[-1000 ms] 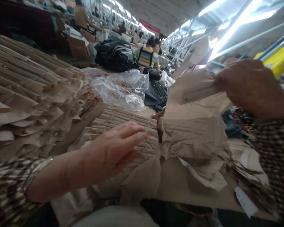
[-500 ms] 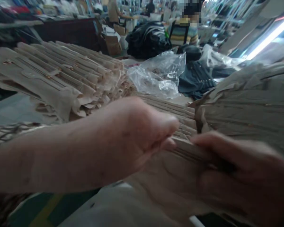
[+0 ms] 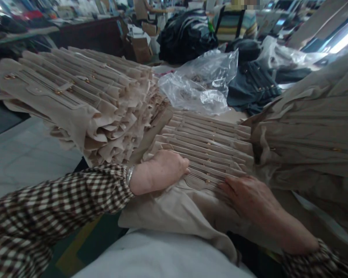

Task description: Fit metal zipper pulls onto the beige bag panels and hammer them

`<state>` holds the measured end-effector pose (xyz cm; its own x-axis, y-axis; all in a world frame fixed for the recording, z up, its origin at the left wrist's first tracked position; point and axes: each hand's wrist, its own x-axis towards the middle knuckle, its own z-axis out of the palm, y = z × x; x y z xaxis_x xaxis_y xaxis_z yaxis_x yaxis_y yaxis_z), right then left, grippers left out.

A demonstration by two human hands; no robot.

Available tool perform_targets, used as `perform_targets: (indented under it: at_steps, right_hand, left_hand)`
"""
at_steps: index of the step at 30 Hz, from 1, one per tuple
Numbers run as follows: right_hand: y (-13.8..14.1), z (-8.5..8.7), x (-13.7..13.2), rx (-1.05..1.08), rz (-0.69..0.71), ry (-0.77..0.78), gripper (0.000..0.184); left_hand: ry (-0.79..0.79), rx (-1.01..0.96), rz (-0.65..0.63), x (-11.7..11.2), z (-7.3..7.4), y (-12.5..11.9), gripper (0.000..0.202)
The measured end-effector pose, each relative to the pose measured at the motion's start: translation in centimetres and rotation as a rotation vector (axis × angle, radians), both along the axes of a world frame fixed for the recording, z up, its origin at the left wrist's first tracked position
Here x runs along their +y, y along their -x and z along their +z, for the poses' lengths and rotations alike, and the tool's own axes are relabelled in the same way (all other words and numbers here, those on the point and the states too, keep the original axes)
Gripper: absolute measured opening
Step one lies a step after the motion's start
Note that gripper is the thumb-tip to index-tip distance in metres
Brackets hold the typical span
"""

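Note:
Both hands rest on a fanned row of beige fabric pieces (image 3: 208, 143) with small brass studs, laid out in front of me. My left hand (image 3: 159, 172) is curled at the near left end of the row, its fingers bent down onto the top piece. My right hand (image 3: 246, 195) lies flat on the nearest piece, fingers stretched toward the left hand. A loose flap of beige cloth (image 3: 168, 212) hangs below both hands. Both sleeves are brown-and-white check.
A tall slanting stack of the same beige pieces (image 3: 75, 100) fills the left. Another heap of beige garments (image 3: 313, 135) rises at the right. Crumpled clear plastic (image 3: 200, 87) and dark garments (image 3: 252, 90) lie behind. A person in a striped top sits far back.
My right hand came down from holding up a beige piece at the upper right and now lies flat on the row. My left hand shifted to the row's near end and curled.

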<state>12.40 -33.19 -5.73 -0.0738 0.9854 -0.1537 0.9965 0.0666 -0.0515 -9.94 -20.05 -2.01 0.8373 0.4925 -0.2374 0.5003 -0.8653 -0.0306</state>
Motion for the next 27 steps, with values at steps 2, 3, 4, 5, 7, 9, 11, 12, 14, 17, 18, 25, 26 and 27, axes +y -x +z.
perform_targets:
  at_steps: [2,3,4,5,7,9,11,12,14,17,18,25,26,27]
  right_hand:
    - [0.2,-0.6,0.6,-0.031,-0.058,0.082,0.038]
    - [0.3,-0.8,0.8,-0.039,-0.083,0.118,0.038]
    - [0.4,-1.0,1.0,-0.04,-0.102,0.144,0.039]
    - [0.4,-1.1,1.1,-0.037,-0.115,0.158,0.04]
    - [0.2,-1.3,1.2,-0.021,-0.127,0.169,0.042]
    - [-0.1,-1.3,1.2,-0.012,-0.138,0.173,0.042]
    - [-0.1,-0.9,1.0,-0.013,-0.14,0.102,0.037]
    - [0.1,-0.5,0.9,-0.011,-0.124,0.022,0.033]
    - [1.2,0.3,0.6,0.035,-0.019,-0.188,0.021]
    - [4.4,0.9,-0.1,0.225,0.287,-0.325,0.021]
    - [5.6,0.7,-0.4,0.277,0.379,-0.299,0.023]
    - [7.1,-5.5,-4.7,0.167,0.768,-0.147,0.023]
    - [6.6,-6.4,-5.6,0.145,0.765,-0.147,0.023]
    - [6.2,-7.2,-6.5,0.122,0.721,-0.15,0.024]
  left_hand:
    - [-0.055,0.001,0.007,-0.3,-0.5,-0.3,0.027]
    - [-0.097,-0.022,-0.011,-0.5,-0.6,-0.4,0.023]
    - [-0.14,-0.058,-0.052,-0.8,-0.7,-0.4,0.018]
    - [-0.174,-0.108,-0.119,-1.1,-0.8,-0.4,0.014]
    - [-0.182,-0.219,-0.321,-1.4,-1.2,-0.4,0.013]
    - [-0.126,-0.298,-0.515,-1.5,-2.0,-0.4,0.019]
    - [-0.066,-0.342,-0.632,-1.2,-3.1,-0.2,0.024]
    - [-0.047,-0.352,-0.652,-0.9,-3.6,-0.1,0.028]
    - [-0.016,-0.365,-0.659,-0.5,-4.6,0.2,0.041]
    - [0.013,-0.398,-0.653,-0.2,-5.4,0.7,0.048]
    - [0.019,-0.407,-0.658,-0.1,-5.5,0.8,0.046]
    - [0.049,-0.344,-0.629,-0.4,-5.8,1.7,0.083]
    - [0.045,-0.341,-0.633,-0.4,-5.8,1.8,0.085]
    - [0.04,-0.345,-0.631,-0.4,-5.8,1.9,0.086]
